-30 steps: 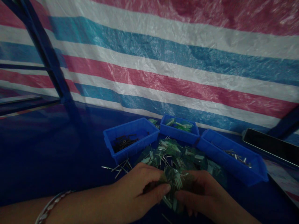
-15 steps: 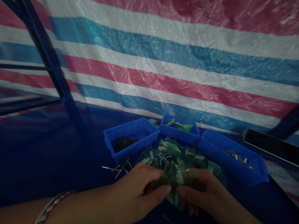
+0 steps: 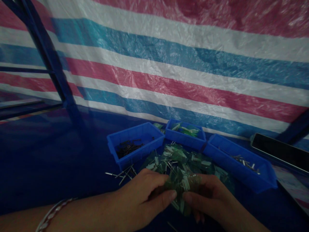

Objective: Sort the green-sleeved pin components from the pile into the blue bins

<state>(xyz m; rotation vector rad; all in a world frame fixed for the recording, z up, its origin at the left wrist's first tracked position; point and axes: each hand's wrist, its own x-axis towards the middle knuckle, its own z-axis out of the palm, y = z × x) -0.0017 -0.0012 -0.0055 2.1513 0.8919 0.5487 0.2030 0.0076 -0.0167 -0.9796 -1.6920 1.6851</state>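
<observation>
Clamping a greenish bag in left grip and right grip, lower center of frame, below blue bins

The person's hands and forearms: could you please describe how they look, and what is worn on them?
The left hand and right hand wear no gloves, and no sleeves show. The left forearm has a thin bracelet, pale with reddish parts, seemingly twisted; finer detail is too dim to tell.
</observation>
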